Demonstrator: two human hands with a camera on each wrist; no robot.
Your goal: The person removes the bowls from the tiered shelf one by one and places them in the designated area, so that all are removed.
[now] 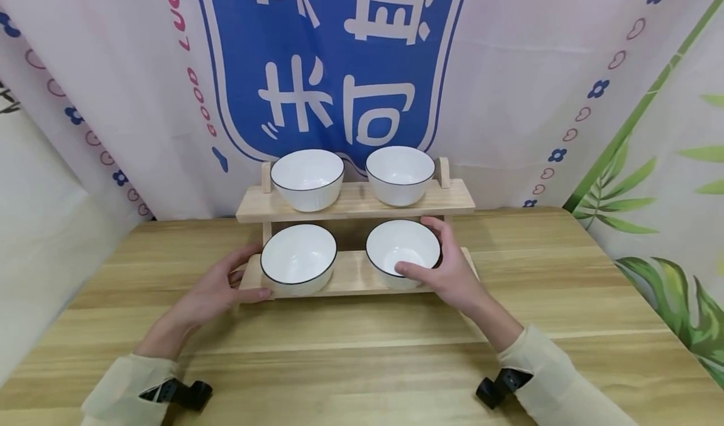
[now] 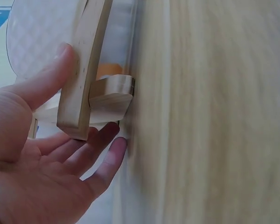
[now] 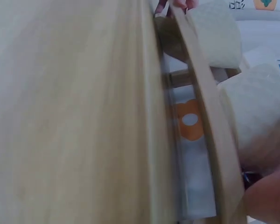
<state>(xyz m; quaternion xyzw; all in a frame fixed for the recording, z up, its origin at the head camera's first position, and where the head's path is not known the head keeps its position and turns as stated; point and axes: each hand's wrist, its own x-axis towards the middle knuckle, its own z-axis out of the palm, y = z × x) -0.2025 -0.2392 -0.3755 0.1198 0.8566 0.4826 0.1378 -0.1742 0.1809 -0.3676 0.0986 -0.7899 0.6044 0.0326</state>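
Observation:
A two-tier wooden rack [image 1: 356,203] carries white bowls with dark rims, two on each tier. My right hand [image 1: 455,278] holds the lower right bowl [image 1: 398,240], its thumb lapping over the near rim and its fingers round the right side. At the rack's left end, my left hand [image 1: 209,291] grips the lower shelf board [image 2: 81,74]. The thumb lies along the board's front and the other fingers reach round its end. Just inside that hand sits the lower left bowl [image 1: 300,256]. On the upper tier stand a left bowl [image 1: 308,178] and a right bowl [image 1: 400,174].
The rack stands toward the back of a wood-grain table [image 1: 351,357]. Close behind it hangs a white curtain [image 1: 509,99] with a blue printed panel. Leaf-patterned cloth [image 1: 667,225] borders the table's right side.

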